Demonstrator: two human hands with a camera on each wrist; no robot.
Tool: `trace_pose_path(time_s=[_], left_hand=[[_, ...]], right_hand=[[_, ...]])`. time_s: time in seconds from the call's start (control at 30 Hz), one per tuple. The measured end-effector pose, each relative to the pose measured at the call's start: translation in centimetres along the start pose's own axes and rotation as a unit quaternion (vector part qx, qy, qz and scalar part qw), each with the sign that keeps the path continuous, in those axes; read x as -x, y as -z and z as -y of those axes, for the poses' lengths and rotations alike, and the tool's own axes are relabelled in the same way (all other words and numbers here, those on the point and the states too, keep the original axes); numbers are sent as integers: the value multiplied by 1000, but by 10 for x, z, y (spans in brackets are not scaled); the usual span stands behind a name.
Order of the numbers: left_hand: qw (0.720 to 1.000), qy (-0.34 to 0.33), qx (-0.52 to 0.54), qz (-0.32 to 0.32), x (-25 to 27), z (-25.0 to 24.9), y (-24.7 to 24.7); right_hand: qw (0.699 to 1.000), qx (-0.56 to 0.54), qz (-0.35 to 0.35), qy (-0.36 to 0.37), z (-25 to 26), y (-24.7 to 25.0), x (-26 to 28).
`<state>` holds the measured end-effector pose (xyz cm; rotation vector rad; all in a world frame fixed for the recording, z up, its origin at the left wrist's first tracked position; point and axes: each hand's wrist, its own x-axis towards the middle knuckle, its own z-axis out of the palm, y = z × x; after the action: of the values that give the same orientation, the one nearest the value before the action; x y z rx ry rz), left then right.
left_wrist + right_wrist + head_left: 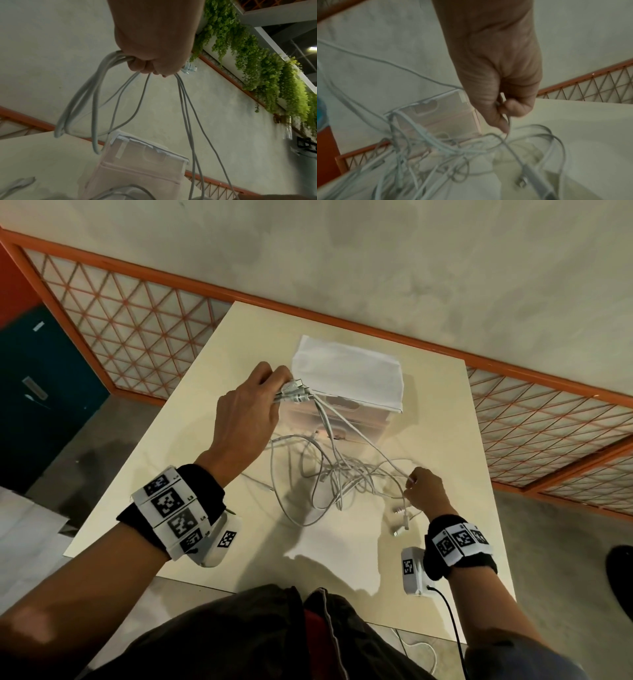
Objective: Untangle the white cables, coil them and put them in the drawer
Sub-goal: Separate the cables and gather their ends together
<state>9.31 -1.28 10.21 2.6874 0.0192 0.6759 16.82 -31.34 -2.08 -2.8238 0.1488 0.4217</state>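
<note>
A tangle of white cables [342,474] hangs over the cream table [212,460]. My left hand [253,405] is raised and grips a bunch of cable ends, plugs sticking out by its fingers [145,66]; loops dangle below as white cables [96,102]. My right hand [423,491] is lower at the right and pinches one strand between thumb and fingers [513,108]; the tangled white cables [428,148] spread below it. A small translucent drawer unit [346,392] with a white top stands behind the cables, also seen as the drawer unit [142,166] and the drawer unit [440,116].
Loose plugs [402,520] lie on the table near my right hand. An orange lattice railing [137,316] runs behind the table. A blue cabinet [37,392] stands at the left. Green plants [257,67] hang along a wall.
</note>
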Motion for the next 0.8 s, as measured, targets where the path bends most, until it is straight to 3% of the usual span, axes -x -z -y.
trace_pose_path(time_s=[0.13, 0.23, 0.37, 0.6, 0.8], left_hand=[[1000, -3, 11, -10, -1, -1, 0], [1000, -4, 20, -11, 0, 0, -2], [999, 14, 44, -19, -1, 0, -3], [999, 7, 43, -16, -1, 3, -3], [996, 33, 62, -62, 0, 4, 0]], right_hand=[[999, 5, 10, -51, -4, -8, 3], [994, -64, 42, -74, -9, -11, 1], [990, -118, 66, -49, -11, -11, 2], [985, -92, -143, -12, -9, -6, 3], [982, -22, -186, 6, -9, -9, 9]])
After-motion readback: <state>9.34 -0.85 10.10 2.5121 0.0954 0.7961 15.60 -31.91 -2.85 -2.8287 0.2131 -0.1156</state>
